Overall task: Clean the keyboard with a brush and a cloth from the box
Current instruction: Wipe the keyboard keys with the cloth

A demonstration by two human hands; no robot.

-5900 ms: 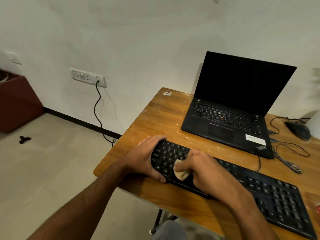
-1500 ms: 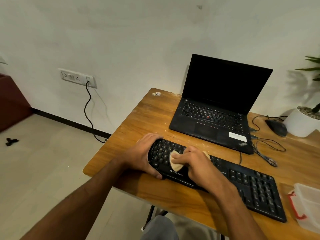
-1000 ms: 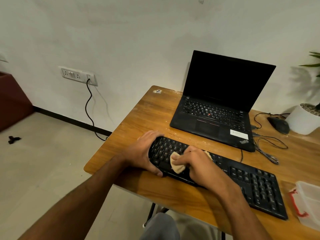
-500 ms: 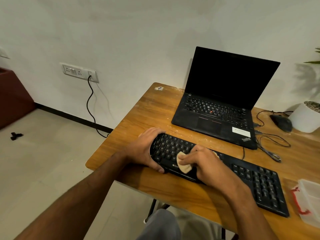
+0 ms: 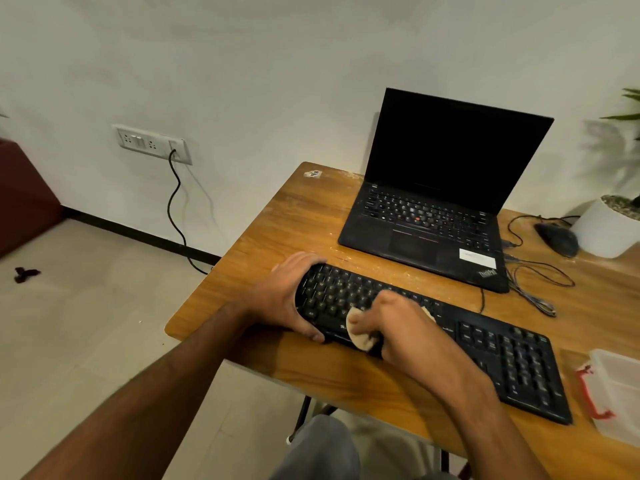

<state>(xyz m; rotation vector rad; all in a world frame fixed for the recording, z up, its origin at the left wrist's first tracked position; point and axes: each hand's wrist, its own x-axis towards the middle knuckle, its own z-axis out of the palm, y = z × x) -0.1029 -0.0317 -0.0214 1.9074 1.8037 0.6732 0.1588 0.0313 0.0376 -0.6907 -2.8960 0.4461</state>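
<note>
Wooden tabletop (image 5: 298, 233) against a white wall. Near: black keyboard (image 5: 485, 344), lying slantwise; left hand (image 5: 282, 299) grips its left end; right hand (image 5: 398, 325) holds a beige cloth (image 5: 358, 336) bunched on the keys. Right edge: clear box (image 5: 620, 396). Far: open laptop (image 5: 440, 202), mouse (image 5: 557, 239), plant pot (image 5: 604, 232).

The keyboard (image 5: 450, 334) lies on the table (image 5: 287, 230), before the laptop (image 5: 433, 216). A box (image 5: 620, 393) sits to its right, a mouse (image 5: 557, 239) behind.
</note>
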